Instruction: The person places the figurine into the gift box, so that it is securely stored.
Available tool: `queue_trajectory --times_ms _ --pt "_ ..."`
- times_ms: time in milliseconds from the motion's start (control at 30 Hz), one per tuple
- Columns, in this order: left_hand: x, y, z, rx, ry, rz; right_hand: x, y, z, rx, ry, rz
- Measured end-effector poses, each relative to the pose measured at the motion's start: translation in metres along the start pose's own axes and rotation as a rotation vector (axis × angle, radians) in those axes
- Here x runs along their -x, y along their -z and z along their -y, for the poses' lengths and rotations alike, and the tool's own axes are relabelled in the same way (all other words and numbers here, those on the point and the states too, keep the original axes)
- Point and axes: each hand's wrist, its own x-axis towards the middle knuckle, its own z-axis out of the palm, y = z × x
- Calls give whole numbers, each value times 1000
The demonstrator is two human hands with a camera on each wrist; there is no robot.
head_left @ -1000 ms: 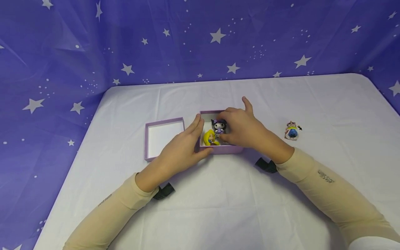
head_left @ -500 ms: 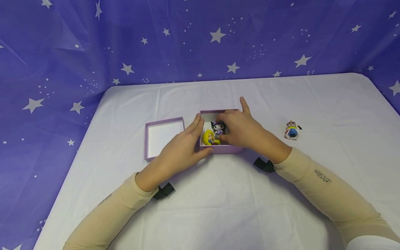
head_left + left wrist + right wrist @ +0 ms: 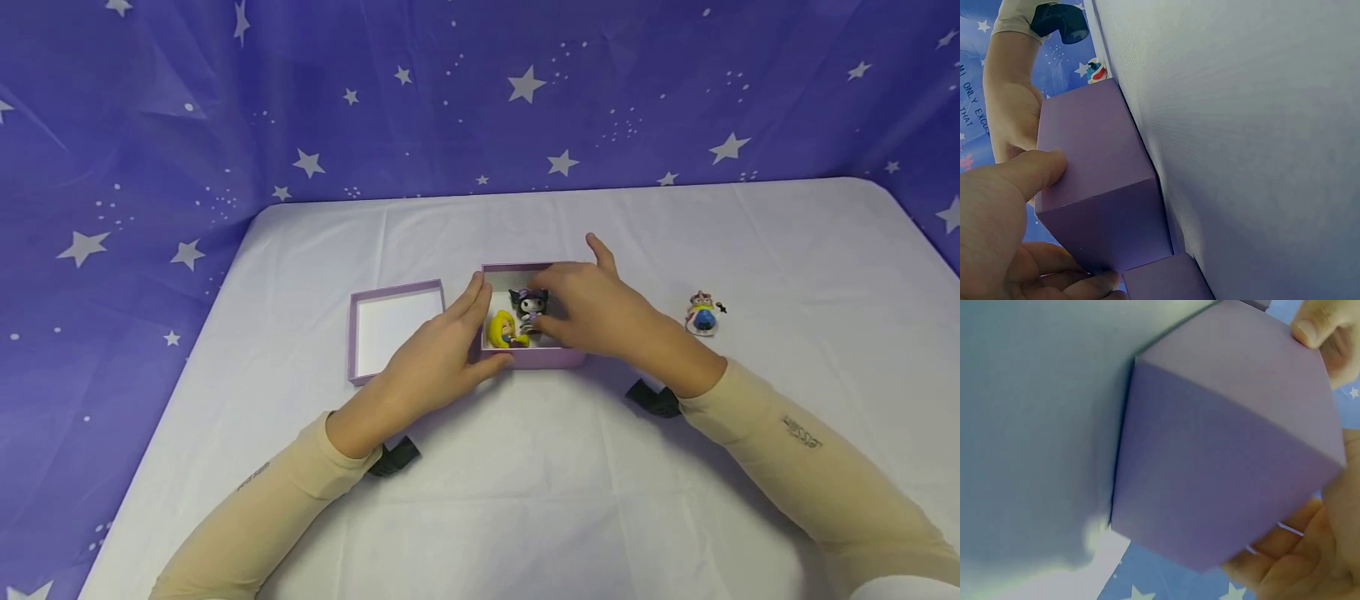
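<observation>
Bracing the purple box [image 3: 536,359] at its near left corner, my left grip [image 3: 435,358] lies spread, fingers straight along the box's left wall and thumb pressed to its near wall. My right grip [image 3: 606,310] reaches over the box's right side and down inside, thumb and forefinger parted around the right edge of a figure with black ears and a purple outfit [image 3: 532,304]. I cannot tell whether I am pinching it or only touching it. That figure sits inside the box, toward the middle, its face visible to me. Just beside it, in the box's near left corner, is a yellow-haired figure [image 3: 504,328]. A shallow lid [image 3: 386,333], white inside with purple edges, lies left of the box, partly covered by my left grip. Well to the right of the box lies a figure in blue [image 3: 702,319], a tiny dark piece [image 3: 722,307] near its upper right. All of it rests on the white-covered desk [image 3: 495,492]. Beyond the box, past the desk's far edge, hangs a blue-violet cloth [image 3: 450,150] with white stars.
</observation>
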Motion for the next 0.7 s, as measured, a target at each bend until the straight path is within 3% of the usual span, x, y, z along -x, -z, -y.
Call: queue_trajectory --times_ms 300,533,700 --pt "0 0 0 5 11 11 20 13 -17 -128 91 -122" --pt "0 0 -1 7 21 17 35 24 -27 -140 46 -276" --pt "0 0 -1 6 19 17 47 32 -37 -148 -8 -303"
